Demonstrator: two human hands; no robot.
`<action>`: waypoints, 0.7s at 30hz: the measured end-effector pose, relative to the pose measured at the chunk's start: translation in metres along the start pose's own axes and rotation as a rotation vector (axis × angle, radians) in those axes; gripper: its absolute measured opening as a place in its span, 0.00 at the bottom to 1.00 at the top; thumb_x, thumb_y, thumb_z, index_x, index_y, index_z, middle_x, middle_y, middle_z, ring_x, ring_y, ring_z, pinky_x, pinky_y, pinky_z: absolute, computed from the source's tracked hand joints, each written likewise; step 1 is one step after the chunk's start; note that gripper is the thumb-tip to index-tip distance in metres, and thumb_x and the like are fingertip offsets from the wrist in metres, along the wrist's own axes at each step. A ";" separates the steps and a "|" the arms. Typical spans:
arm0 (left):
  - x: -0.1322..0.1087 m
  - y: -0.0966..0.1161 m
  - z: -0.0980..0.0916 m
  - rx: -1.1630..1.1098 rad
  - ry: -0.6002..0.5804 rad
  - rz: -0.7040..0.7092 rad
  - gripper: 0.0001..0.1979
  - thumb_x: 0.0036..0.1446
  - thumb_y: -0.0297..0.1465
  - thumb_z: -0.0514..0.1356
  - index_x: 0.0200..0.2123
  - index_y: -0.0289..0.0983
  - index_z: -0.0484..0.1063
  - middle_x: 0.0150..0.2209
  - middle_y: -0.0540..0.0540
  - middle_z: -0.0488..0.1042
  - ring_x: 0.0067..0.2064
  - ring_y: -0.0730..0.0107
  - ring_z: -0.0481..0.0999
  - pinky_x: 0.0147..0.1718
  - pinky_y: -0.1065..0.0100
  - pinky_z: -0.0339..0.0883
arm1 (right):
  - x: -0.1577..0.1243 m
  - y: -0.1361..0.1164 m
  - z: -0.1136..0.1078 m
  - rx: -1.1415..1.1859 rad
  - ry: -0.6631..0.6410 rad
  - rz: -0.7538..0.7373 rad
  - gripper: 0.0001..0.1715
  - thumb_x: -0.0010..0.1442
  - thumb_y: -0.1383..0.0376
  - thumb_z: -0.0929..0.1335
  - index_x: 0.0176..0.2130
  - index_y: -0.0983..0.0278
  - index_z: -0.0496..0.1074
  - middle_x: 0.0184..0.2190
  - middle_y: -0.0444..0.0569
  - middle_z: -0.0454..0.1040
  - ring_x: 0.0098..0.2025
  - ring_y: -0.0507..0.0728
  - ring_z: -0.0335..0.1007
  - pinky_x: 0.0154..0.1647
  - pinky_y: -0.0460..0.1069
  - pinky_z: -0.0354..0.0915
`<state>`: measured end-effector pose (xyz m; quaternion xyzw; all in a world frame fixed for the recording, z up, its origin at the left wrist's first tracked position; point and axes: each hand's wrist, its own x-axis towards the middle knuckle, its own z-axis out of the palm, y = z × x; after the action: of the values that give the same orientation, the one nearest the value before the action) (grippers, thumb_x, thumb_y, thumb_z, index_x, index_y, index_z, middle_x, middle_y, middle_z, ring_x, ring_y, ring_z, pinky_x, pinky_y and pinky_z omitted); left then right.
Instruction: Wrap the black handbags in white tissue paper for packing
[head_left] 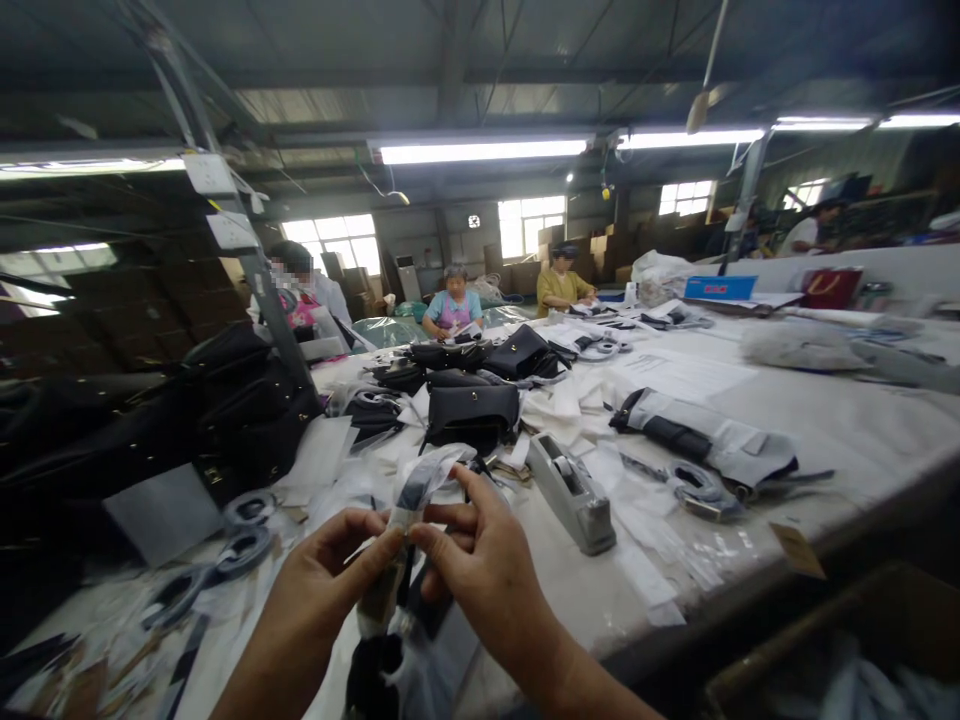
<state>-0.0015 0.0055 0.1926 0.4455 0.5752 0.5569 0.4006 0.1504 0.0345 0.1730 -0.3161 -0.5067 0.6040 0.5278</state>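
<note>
1. A wrapped strip (411, 492), dark under a translucent covering, sits between the two hands, above the near part of the desk (862, 440)
2. Its long axis appears to run away from the person, with the far end bending over to the right; the near end is lost among black and clear-wrapped material (371, 675) below the hands
3. The left hand (330, 570) comes in from the left, its thumb and forefinger narrowed to a pinch on the strip's left side
4. The right hand (487, 550) meets it from the right, thumb against the strip and forefinger stretched up towards the far bend, so this hand is nearer that end
5. The two thumb tips nearly meet at the strip; whether they touch each other, I cannot tell
6. Both sets of fingers are narrow and seem to hold the same strip, crosswise to its length
7. The tape dispenser (574, 495) stands to the right of the right hand, apart from it and nearer to it than to the left; a black bag (474, 415) lies beyond the strip
</note>
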 end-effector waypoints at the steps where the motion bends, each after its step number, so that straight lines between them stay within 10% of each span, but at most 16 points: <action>1: 0.000 0.000 0.000 0.017 -0.010 0.014 0.20 0.42 0.44 0.73 0.26 0.37 0.71 0.25 0.51 0.75 0.27 0.72 0.71 0.25 0.74 0.63 | 0.001 0.001 0.002 0.015 0.006 -0.005 0.42 0.54 0.58 0.75 0.62 0.60 0.58 0.42 0.50 0.77 0.21 0.49 0.73 0.19 0.43 0.68; 9: 0.000 -0.011 -0.002 -0.021 -0.004 0.091 0.16 0.45 0.43 0.72 0.30 0.38 0.75 0.43 0.47 0.76 0.43 0.62 0.76 0.37 0.72 0.69 | 0.004 0.013 0.008 0.121 0.088 -0.054 0.44 0.51 0.57 0.77 0.60 0.59 0.59 0.40 0.44 0.71 0.25 0.44 0.63 0.22 0.39 0.63; 16: -0.004 -0.007 0.011 -0.119 -0.017 0.064 0.19 0.54 0.48 0.64 0.39 0.39 0.71 0.31 0.50 0.74 0.30 0.67 0.74 0.30 0.70 0.69 | 0.009 0.010 0.009 0.176 0.004 0.013 0.46 0.51 0.55 0.77 0.62 0.60 0.56 0.46 0.49 0.71 0.29 0.48 0.70 0.23 0.42 0.67; 21: -0.013 -0.022 -0.002 -0.013 0.070 0.154 0.19 0.60 0.49 0.59 0.45 0.41 0.72 0.47 0.45 0.77 0.46 0.61 0.77 0.44 0.66 0.72 | 0.021 0.021 -0.032 -0.093 -0.058 -0.100 0.28 0.60 0.53 0.70 0.55 0.62 0.66 0.45 0.52 0.76 0.28 0.52 0.74 0.31 0.50 0.74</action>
<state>-0.0014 -0.0074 0.1698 0.4662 0.5493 0.6050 0.3390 0.1679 0.0651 0.1472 -0.2970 -0.5646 0.5616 0.5269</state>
